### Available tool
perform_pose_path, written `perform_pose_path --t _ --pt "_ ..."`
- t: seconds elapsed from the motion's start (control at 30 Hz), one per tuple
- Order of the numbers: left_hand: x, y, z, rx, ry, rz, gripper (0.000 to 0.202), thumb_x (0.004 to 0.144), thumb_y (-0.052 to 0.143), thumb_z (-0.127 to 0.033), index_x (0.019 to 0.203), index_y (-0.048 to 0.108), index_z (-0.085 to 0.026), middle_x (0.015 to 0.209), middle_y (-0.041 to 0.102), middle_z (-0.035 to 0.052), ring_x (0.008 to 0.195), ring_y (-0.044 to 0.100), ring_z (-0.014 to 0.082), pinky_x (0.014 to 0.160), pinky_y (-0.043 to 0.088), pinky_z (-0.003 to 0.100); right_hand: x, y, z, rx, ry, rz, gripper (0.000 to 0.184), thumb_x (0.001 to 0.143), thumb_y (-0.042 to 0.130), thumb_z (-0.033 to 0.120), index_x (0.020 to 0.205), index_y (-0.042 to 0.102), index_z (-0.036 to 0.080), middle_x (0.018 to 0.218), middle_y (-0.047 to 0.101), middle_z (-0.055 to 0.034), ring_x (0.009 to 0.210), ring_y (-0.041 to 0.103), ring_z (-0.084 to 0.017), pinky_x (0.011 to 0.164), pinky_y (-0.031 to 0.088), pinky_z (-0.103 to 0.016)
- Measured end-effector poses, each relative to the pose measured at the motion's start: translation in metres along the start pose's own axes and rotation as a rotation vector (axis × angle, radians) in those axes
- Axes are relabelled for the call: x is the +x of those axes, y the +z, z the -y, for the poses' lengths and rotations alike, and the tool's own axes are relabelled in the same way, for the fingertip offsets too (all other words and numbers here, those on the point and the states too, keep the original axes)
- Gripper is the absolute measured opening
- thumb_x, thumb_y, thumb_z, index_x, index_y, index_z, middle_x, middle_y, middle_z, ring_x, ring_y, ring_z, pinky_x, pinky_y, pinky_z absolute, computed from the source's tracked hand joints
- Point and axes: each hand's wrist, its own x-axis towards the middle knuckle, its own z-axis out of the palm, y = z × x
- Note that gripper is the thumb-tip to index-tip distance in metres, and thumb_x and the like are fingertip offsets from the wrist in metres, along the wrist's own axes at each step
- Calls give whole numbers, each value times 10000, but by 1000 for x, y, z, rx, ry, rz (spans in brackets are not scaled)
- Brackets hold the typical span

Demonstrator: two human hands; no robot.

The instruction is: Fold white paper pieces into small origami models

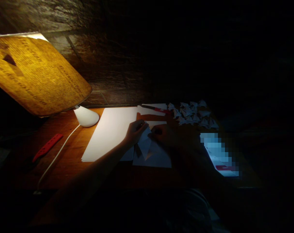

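Observation:
Between my two hands is a folded piece of white paper (145, 145), its pointed end turned toward me. My left hand (134, 131) pinches its upper left part, fingers closed. On the upper right, my right hand (161, 133) has its fingers curled at the paper's edge; shadow hides part of them. Beneath lies a flat white sheet (162, 160), and a stack of white paper (113, 129) sits to the left of it. Beyond my hands, a dark blade-like tool with a red handle (158, 110) rests on more paper (142, 111).
Several folded paper pieces (190, 113) are grouped at the back right. A lit screen (219, 155) lies at the right. To the left stand a lamp with a printed shade (40, 74) and white base (86, 116), its cord (59, 152), and a red object (47, 147).

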Motion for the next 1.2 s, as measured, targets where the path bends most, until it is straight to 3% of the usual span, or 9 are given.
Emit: perform_pose_path --t 0.2,0.4,0.73,0.97,1.03,1.2 --pt "0 -1 -3 -27 -15 -4 424 812 696 -521 625 505 -192 576 387 -47 542 348 104 498 246 240 0 -2 0 0 7 -18 226 755 769 370 691 662 182 675 651 -10 608 560 -150 600 441 -286" --pt "1 -4 1 -69 -98 110 490 789 714 -587 601 504 -185 561 423 -35 536 391 107 491 254 236 -1 -6 4 25 -24 -121 255 771 732 390 655 637 183 658 614 4 602 514 -131 556 393 -257" --pt "1 -3 5 -36 -32 84 534 797 708 -628 601 490 -182 546 401 -43 512 371 93 467 237 222 2 -3 -2 51 -42 -152 324 789 718 449 632 601 191 616 598 13 567 511 -123 560 397 -257" --pt "2 -4 8 -14 0 82 504 818 701 -594 612 502 -180 541 384 -50 495 352 85 459 217 226 3 -4 -4 24 -67 -144 228 804 694 360 667 651 183 658 642 4 625 560 -137 609 421 -262" --pt "3 -4 7 -3 5 73 494 820 703 -580 611 509 -177 545 389 -48 501 355 85 464 222 226 3 -5 -6 25 -73 -151 220 833 657 351 694 670 182 685 663 -5 646 577 -147 624 433 -268" --pt "3 -5 8 0 28 67 474 832 703 -548 611 512 -174 543 390 -49 505 357 83 468 225 224 3 -7 -8 82 -29 -177 395 956 491 410 671 656 191 695 672 -37 653 593 -167 633 460 -294"
